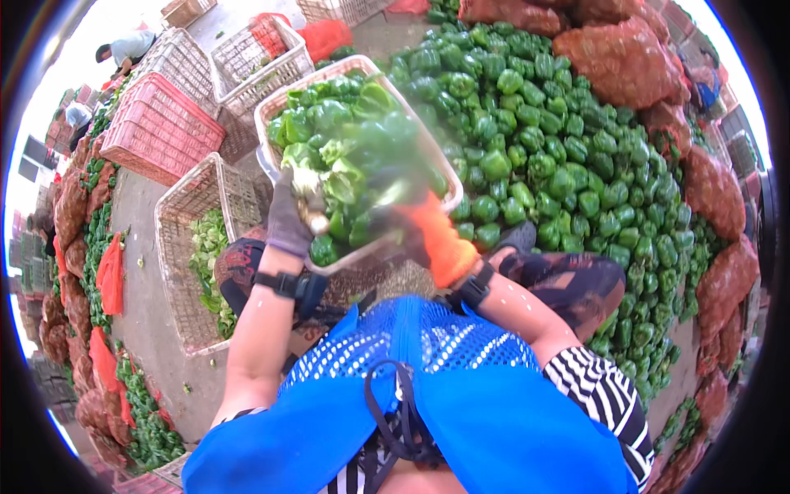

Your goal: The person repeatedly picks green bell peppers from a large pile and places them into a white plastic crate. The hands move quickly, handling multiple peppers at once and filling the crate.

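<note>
In front of me a pale plastic crate (pixel 274 102) tilts over my lap, filled with green bell peppers (pixel 327 114). My left hand (pixel 287 216), in a grey glove, is at its near left side. Its fingers are against pale green, leafy-looking vegetable pieces (pixel 305 179) with whitish ends; whether it grips them is unclear. My right hand (pixel 426 231) wears an orange-cuffed glove with a dark palm part. It reaches over the crate's near right part, and blur hides its fingers and anything in them.
A large heap of green bell peppers (pixel 524 136) spreads to the right, bordered by full red mesh sacks (pixel 617 62). Left of my knee stands a crate (pixel 163 247) holding pale green pieces (pixel 213 265). Further off are a pink crate (pixel 163 126), a white crate (pixel 259 80) and people.
</note>
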A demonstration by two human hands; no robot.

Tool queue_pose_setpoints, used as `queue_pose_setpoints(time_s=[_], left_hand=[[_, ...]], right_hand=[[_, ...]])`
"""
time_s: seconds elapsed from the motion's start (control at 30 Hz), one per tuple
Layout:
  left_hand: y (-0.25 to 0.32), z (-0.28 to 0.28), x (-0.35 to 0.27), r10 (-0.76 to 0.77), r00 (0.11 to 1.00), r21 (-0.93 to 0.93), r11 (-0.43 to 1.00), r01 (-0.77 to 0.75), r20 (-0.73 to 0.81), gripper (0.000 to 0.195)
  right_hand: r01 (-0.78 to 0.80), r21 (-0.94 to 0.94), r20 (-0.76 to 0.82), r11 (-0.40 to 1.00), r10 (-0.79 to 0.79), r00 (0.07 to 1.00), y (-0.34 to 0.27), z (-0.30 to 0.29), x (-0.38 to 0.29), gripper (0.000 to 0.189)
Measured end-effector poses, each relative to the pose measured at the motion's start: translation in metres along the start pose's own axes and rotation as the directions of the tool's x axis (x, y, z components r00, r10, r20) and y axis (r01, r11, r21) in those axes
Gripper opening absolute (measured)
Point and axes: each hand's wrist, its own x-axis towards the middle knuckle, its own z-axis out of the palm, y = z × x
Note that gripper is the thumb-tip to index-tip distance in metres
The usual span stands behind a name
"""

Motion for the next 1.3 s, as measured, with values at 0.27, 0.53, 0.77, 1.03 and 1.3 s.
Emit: queue_pose_setpoints(time_s=[0.27, 0.53, 0.77, 1.03, 1.3], left_hand=[[0.035, 0.001, -0.028, 0.112, 0.981, 0.457, 0.873, -0.172, 0.157, 0.055], [0.041, 0.008, 0.011, 0.459, 0.68, 0.789, -0.078, -0.61, 0.571, 0.069], [0.021, 0.049, -0.009, 0.061, 0.927, 0.822, 0.443, -0.358, 0.37, 0.058], [-0.027, 0.041, 0.022, 0.26, 0.869, 0.85, 0.221, -0.479, 0.422, 0.038], [-0.023, 0.068, 0.057, 0.312, 0.95, 0.826, 0.528, -0.199, 0.029, 0.028]], right_hand=[[0.365, -0.777, 0.192, 0.513, -0.36, 0.913, -0.021, -0.037, 0.188, 0.076], [0.279, -0.467, 0.42, 0.839, -0.067, 0.905, -0.011, 0.009, 0.173, 0.038], [0.347, -0.613, 0.361, 0.71, -0.138, 0.922, -0.03, 0.004, 0.086, 0.031], [-0.006, -0.32, 0.341, 0.947, 0.121, 0.932, -0.005, -0.026, 0.075, 0.029], [0.078, -0.267, 0.018, 0.961, -0.076, 0.997, 0.026, -0.003, 0.122, 0.012]])
